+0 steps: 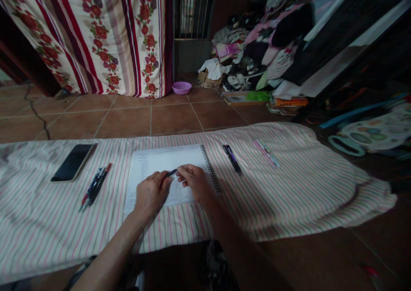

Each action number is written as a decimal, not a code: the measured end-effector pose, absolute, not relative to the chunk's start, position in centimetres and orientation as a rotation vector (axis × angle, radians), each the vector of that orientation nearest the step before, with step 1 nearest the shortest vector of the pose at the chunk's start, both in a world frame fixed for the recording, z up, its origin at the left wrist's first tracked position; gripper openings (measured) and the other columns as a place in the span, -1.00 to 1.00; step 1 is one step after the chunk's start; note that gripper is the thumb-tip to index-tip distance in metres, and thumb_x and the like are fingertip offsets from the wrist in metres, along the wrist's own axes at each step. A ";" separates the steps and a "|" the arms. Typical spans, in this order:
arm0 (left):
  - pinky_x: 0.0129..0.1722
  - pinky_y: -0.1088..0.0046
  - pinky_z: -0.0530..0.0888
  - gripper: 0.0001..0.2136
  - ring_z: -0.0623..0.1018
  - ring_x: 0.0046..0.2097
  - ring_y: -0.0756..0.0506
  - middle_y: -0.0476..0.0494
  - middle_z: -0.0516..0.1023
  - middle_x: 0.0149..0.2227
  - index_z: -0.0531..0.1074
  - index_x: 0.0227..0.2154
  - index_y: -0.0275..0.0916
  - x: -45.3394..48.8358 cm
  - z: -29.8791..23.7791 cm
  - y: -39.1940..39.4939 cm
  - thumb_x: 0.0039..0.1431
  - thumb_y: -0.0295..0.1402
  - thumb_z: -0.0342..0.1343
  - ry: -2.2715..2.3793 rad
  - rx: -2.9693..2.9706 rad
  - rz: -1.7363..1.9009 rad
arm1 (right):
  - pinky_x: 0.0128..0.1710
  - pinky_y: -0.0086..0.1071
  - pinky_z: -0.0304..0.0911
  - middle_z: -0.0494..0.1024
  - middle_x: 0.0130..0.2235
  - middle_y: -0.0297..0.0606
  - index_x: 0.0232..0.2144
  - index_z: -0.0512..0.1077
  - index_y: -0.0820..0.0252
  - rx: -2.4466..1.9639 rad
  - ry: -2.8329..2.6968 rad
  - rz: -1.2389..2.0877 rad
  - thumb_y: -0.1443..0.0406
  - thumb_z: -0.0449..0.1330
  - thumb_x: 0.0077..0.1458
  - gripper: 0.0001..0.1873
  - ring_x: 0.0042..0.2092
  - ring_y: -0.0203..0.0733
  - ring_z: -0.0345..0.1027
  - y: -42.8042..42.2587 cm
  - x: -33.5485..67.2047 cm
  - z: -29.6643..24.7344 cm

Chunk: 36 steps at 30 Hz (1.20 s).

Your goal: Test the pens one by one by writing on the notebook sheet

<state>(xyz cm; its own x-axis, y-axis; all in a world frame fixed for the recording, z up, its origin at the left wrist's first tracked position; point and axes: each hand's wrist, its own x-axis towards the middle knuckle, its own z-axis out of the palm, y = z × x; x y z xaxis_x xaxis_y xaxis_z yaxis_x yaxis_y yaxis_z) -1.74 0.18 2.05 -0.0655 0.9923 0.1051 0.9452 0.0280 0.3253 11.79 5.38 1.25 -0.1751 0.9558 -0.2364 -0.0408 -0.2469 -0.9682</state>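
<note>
A dark pen is held between my two hands, over a spiral notebook that lies open with its coil on the right. My left hand is closed around one end of the pen. The fingers of my right hand pinch its other end. Faint writing or printed lines show along the page's left side, too small to read. Right of the notebook lie dark pens, and beyond them pink and pale pens. Several pens lie bunched on the left.
A smartphone rests at the left on the striped cloth. Past the cloth is a tiled floor with a purple basin. A floral curtain hangs behind, and a clothes heap fills the back right.
</note>
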 end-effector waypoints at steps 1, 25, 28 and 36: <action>-0.40 0.49 0.32 -0.73 0.53 -0.30 -0.06 -0.09 0.56 -0.28 0.43 -0.14 -0.17 -1.7 2.1 0.2 0.20 -0.26 -0.08 2.140 2.029 0.471 | -0.65 -0.58 0.11 0.49 -0.51 -0.28 -0.56 0.41 0.27 -1.253 -1.154 1.548 0.23 0.16 -0.12 -0.82 -0.53 -0.40 0.31 5.4 11.8 1.2; -0.34 0.48 0.38 -0.76 0.53 -0.31 -0.06 -0.12 0.55 -0.32 0.43 -0.19 -0.26 -1.9 1.3 0.3 0.19 -0.35 -0.09 2.041 1.984 0.674 | -0.65 -0.56 0.03 0.39 -0.57 -0.37 -0.58 0.36 0.25 -1.208 -1.131 1.685 0.19 0.21 -0.20 -0.79 -0.51 -0.38 0.26 5.0 10.6 1.2; -0.33 0.47 0.38 -0.76 0.54 -0.30 -0.08 -0.14 0.56 -0.30 0.44 -0.20 -0.26 -1.9 1.2 0.3 0.19 -0.35 -0.09 2.036 1.968 0.662 | -0.64 -0.55 0.05 0.39 -0.58 -0.37 -0.61 0.36 0.24 -1.207 -1.148 1.661 0.19 0.20 -0.20 -0.79 -0.50 -0.37 0.26 4.9 10.7 1.5; -0.29 0.42 0.38 -0.73 0.54 -0.27 -0.12 -0.19 0.57 -0.31 0.46 -0.22 -0.29 -1.9 1.0 0.3 0.21 -0.34 -0.13 2.007 1.933 0.678 | -0.64 -0.53 0.04 0.38 -0.61 -0.38 -0.64 0.36 0.23 -1.208 -1.132 1.642 0.20 0.20 -0.20 -0.80 -0.54 -0.38 0.21 4.8 10.6 1.4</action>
<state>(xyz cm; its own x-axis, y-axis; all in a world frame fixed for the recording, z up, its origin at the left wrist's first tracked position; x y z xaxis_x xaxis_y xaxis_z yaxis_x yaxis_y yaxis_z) -1.92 0.30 0.98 -0.0710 0.9898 0.1236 0.8621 -0.0014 0.5067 10.59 4.82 1.36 -0.2360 0.9350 -0.2647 -0.0852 -0.2912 -0.9529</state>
